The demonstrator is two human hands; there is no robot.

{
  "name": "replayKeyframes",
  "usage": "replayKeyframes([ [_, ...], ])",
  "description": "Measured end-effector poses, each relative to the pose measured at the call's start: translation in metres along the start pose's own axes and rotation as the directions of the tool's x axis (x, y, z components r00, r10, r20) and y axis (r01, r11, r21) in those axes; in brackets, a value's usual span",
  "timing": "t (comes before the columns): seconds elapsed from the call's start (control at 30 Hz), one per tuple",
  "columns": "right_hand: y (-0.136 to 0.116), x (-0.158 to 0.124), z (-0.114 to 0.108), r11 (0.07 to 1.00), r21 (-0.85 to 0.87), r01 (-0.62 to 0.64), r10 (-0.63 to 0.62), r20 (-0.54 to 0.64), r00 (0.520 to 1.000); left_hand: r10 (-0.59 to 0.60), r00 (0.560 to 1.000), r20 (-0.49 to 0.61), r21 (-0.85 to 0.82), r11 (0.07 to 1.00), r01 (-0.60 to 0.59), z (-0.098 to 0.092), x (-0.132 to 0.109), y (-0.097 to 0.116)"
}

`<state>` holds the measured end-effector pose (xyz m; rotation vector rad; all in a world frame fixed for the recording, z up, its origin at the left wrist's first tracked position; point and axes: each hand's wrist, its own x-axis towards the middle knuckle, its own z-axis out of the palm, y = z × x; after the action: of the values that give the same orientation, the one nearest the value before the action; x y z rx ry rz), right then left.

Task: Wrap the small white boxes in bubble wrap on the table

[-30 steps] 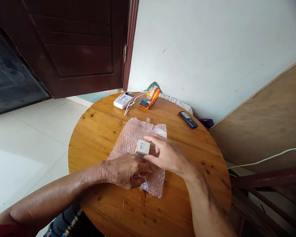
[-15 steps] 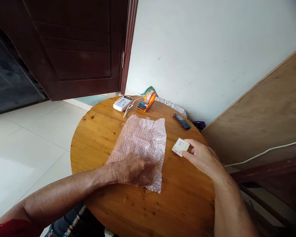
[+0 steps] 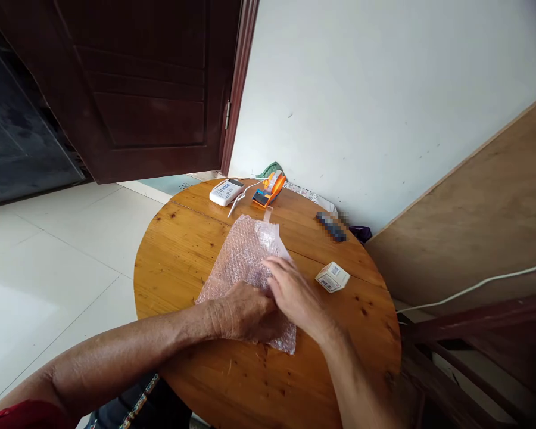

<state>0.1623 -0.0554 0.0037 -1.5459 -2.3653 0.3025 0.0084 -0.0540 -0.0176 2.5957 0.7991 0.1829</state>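
A sheet of pinkish bubble wrap (image 3: 245,256) lies on the round wooden table (image 3: 187,244). My left hand (image 3: 243,313) rests on the sheet's near edge with fingers curled down onto it. My right hand (image 3: 292,292) is on the sheet's right side, fingers pinching its edge, which is lifted and folded inward. A small white box with a barcode (image 3: 333,277) sits alone on the table to the right of the sheet, touched by neither hand.
At the table's far edge stand an orange tape dispenser (image 3: 270,187), a white device with a cord (image 3: 226,192) and a dark remote (image 3: 331,226). A dark door, white wall and a leaning wooden board (image 3: 473,214) surround the table.
My right hand carried the small box off the bubble wrap, set it down on the table to the right, then returned to the sheet and took its right edge. My left hand stayed put.
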Motion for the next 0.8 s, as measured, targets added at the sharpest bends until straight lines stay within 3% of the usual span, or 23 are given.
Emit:
replayKeyframes([
  [0.07, 0.028, 0.004, 0.011, 0.991, -0.067, -0.113, 0.111, -0.029, 0.993, -0.005, 1.000, 0.029, -0.034, 0.999, 0.006, -0.003, -0.002, -0.002],
  [0.13, 0.050, 0.002, 0.017, 0.991, -0.066, -0.117, 0.113, -0.060, 0.992, 0.027, 0.999, 0.030, -0.071, 0.997, -0.025, -0.005, -0.004, -0.006],
  [0.2, 0.061, -0.001, 0.021, 0.994, -0.051, -0.095, 0.090, -0.096, 0.991, 0.060, 0.998, -0.037, -0.066, 0.996, -0.063, -0.004, -0.005, -0.010],
  [0.33, 0.062, -0.004, 0.027, 0.997, -0.033, -0.075, 0.070, -0.145, 0.987, 0.016, 0.969, -0.245, 0.070, 0.998, 0.001, 0.000, -0.004, -0.021],
  [0.4, 0.062, -0.002, 0.029, 0.997, -0.028, -0.074, 0.069, -0.152, 0.986, 0.013, 0.957, -0.291, 0.119, 0.993, 0.023, 0.004, -0.002, -0.027],
  [0.57, 0.068, 0.000, 0.034, 0.991, -0.075, -0.110, 0.094, -0.187, 0.978, 0.033, 0.969, -0.246, 0.147, 0.989, 0.004, 0.014, -0.001, -0.040],
  [0.8, 0.066, -0.002, 0.030, 0.982, -0.126, -0.137, 0.114, -0.176, 0.978, -0.017, 0.972, -0.234, 0.146, 0.988, 0.052, 0.011, -0.001, -0.036],
])
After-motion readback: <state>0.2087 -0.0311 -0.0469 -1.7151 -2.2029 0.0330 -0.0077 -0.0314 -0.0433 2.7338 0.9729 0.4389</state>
